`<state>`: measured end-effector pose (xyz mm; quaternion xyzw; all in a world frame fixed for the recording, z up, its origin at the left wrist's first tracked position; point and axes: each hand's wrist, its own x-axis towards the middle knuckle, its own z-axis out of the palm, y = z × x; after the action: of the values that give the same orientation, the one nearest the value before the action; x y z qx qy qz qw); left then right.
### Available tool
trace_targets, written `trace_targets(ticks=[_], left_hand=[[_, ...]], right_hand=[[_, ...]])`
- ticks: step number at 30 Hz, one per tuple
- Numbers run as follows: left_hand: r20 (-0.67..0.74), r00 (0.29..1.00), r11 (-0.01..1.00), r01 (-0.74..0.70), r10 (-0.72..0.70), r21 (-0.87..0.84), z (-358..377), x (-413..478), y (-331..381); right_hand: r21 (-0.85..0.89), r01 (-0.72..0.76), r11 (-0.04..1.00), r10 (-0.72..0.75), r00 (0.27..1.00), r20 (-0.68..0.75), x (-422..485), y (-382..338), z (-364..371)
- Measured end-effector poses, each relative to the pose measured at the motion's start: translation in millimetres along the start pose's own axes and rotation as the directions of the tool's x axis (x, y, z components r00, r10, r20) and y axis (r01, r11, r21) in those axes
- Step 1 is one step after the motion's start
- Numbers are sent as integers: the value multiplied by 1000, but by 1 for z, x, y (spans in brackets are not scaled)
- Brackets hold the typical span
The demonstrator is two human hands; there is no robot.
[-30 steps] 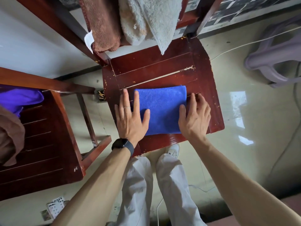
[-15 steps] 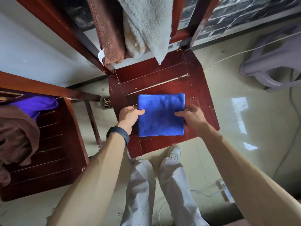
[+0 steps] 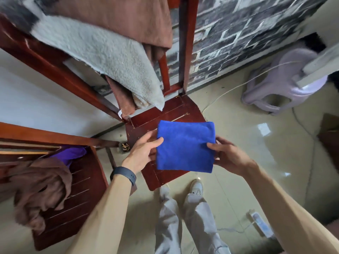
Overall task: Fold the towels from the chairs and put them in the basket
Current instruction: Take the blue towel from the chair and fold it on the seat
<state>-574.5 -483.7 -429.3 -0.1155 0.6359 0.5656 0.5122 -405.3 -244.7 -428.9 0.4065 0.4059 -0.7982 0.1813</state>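
A folded blue towel point(image 3: 185, 145) is lifted off the seat of the red wooden chair point(image 3: 165, 116). My left hand point(image 3: 145, 149) pinches its left edge and my right hand point(image 3: 229, 154) pinches its right edge, thumbs on top. A grey fleecy towel point(image 3: 102, 57) and a brown towel point(image 3: 132, 19) hang over that chair's backrest. On a second red chair point(image 3: 77, 204) at the left lie a crumpled brown towel point(image 3: 40, 189) and a purple towel point(image 3: 71, 154). No basket is in view.
A lilac plastic stool point(image 3: 282, 88) stands at the right by the brick-patterned wall. A power strip point(image 3: 260, 224) with its cable lies on the tiled floor near my feet. A thin cord runs across the floor behind the chair.
My hands went from pressing flat beside the blue towel to pinching its two edges, then lifted it off the seat. My view tilted up toward the backrest.
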Motion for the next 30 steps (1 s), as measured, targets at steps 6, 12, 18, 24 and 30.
trace_targets(ticks=[6, 12, 18, 24, 30], left_hand=[[145, 988, 996, -67, 57, 67, 61, -83, 84], [313, 948, 971, -130, 62, 201, 127, -150, 141], [458, 888, 927, -195, 29, 320, 210, -178, 165], [556, 828, 832, -253, -78, 493, 320, -171, 166], [622, 759, 753, -291, -193, 590, 464, -161, 153]], right_hand=[[-24, 204, 979, -205, 964, -171, -133, -56, 16], [-16, 363, 932, -343, 864, -368, -251, -76, 28], [63, 504, 861, -383, 726, -571, -323, -56, 3], [145, 602, 785, -333, 608, -721, -368, -30, -50], [172, 685, 708, -281, 497, -821, -415, -26, -140]])
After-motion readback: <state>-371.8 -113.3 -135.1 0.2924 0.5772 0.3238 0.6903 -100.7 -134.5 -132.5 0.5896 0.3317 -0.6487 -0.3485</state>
